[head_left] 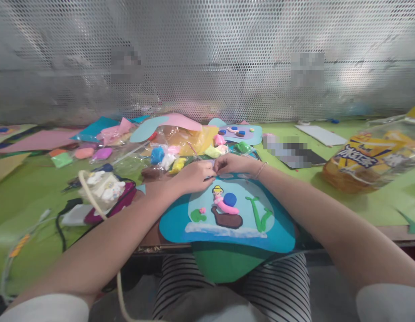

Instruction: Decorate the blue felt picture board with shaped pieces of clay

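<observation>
My left hand (194, 175) and my right hand (232, 163) meet fingertip to fingertip at the far edge of a blue paper craft board (281, 232). Both are closed in a pinch on a small bit that I cannot make out. The board carries a clay picture: a pink figure with a yellow head (222, 201), a blue ball (230, 199), a brown boat shape (229, 220), green stems (259, 214) and a white strip along the bottom. The board overhangs the table's front edge above my lap.
Small bags of coloured clay (167, 158) lie just behind my hands. Coloured paper sheets (103, 129) spread to the left, beside a purse with a white plush charm (105, 188). A second craft board (241, 132) lies farther back. A yellow snack bag (371, 161) sits right, before a perforated metal wall (207, 58).
</observation>
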Tool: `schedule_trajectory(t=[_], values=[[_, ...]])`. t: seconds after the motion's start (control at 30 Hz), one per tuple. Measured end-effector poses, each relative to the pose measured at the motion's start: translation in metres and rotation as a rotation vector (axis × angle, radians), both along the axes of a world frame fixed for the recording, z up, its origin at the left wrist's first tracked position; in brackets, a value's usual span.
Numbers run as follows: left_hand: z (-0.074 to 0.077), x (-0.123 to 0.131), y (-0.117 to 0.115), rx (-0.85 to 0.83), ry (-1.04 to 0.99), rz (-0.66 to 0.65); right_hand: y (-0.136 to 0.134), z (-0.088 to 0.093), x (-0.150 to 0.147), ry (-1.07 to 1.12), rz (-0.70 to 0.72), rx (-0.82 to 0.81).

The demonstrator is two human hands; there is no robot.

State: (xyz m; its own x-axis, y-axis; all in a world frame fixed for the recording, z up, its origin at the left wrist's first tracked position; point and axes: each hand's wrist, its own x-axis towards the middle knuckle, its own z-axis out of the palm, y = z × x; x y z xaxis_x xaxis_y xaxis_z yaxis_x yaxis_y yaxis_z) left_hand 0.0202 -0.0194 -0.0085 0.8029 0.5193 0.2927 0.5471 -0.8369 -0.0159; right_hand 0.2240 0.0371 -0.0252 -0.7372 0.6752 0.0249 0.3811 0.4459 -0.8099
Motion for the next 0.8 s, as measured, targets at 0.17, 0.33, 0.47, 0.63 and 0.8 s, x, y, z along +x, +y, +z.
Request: schedule_trajectory(t=[0.17, 0.33, 0.47, 0.63, 0.8], values=[[-0.003, -0.001, 0.002, -0.037, 0.019, -0.035, 0.000, 0.001, 0.001, -0.001, 0.014, -0.027], [-0.003, -0.001, 0.001, -0.008, 0.049, -0.050, 0.000, 0.006, 0.004, -0.036, 0.008, -0.002], [-0.005, -0.002, 0.003, 0.002, 0.065, -0.041, -0.001, 0.008, 0.006, -0.043, -0.024, 0.063], [-0.010, -0.003, 0.006, -0.013, 0.059, -0.044, 0.000, 0.007, 0.008, -0.013, -0.021, 0.060], [-0.012, -0.001, 0.006, 0.007, 0.106, -0.048, 0.002, 0.005, 0.009, 0.002, -0.001, 0.037]])
